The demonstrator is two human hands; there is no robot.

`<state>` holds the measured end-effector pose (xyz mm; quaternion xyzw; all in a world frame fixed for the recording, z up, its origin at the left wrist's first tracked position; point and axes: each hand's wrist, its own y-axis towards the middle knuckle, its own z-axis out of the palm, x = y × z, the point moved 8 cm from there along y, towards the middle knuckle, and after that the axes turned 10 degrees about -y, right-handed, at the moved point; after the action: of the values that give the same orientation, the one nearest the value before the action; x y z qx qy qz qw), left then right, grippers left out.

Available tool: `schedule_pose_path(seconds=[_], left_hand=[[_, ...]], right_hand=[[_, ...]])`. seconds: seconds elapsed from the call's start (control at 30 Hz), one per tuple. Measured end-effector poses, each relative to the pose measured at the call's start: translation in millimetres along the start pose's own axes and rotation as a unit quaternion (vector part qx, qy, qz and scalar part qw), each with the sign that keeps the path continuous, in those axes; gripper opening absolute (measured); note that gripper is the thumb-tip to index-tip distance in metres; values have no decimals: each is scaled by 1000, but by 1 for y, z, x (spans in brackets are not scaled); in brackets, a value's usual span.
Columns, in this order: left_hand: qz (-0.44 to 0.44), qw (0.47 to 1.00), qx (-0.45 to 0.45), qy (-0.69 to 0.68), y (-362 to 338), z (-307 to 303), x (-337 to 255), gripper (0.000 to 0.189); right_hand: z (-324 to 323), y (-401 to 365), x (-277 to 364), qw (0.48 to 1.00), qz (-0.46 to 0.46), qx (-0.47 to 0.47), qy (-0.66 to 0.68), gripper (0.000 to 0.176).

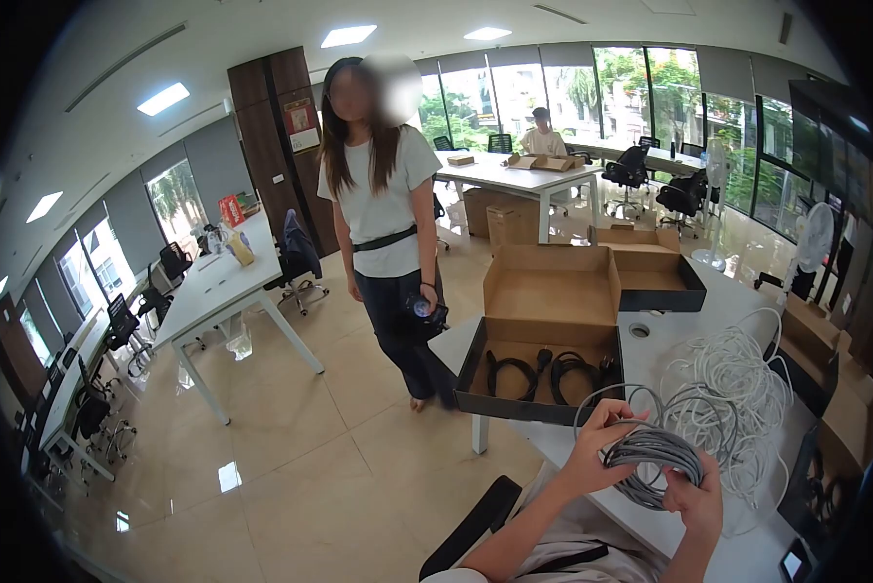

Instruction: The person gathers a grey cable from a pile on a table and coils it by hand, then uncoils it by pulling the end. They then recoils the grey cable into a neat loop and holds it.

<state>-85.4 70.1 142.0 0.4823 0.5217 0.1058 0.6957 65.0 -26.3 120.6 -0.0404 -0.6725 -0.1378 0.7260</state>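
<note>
A coil of grey cable (655,452) is held between both hands above the near edge of the white table. My left hand (600,449) grips the coil's left side, its fingers over the top. On the right side, my right hand (694,494) is closed around the loops. A loose strand arcs up from the coil toward a tangled heap of white and grey cable (733,389) just behind it. Beyond my left hand stands an open cardboard box (553,291) with two coiled black power cords (511,377) inside.
A second open box (655,282) stands behind the first, and more open boxes (814,350) line the right side. A phone (794,561) lies at the lower right. A person (383,194) stands left of the table holding something dark; another person (543,141) sits farther back.
</note>
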Motion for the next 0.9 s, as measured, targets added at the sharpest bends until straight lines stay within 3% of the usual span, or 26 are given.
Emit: schedule_pose_path(seconds=[0.17, 0.4, 0.5, 0.6, 0.8, 0.9], left_hand=[[1, 998, -33, 60, -6, -9, -16, 51], [166, 950, -140, 225, -33, -14, -38, 64], [102, 969, -174, 145, -30, -19, -39, 75], [8, 988, -114, 104, -18, -17, -42, 84], [-3, 975, -74, 210, -15, -6, -45, 74], [34, 977, -69, 199, -13, 1, -49, 64]], right_hand=[[8, 4, -4, 998, 28, 58, -24, 6], [12, 9, -5, 995, -7, 89, -46, 8], [12, 10, -6, 993, -13, 100, -55, 9], [11, 14, -8, 991, -5, 117, -68, 9], [8, 13, -9, 988, -14, 131, -84, 5], [4, 11, -4, 990, -16, 120, -73, 5]])
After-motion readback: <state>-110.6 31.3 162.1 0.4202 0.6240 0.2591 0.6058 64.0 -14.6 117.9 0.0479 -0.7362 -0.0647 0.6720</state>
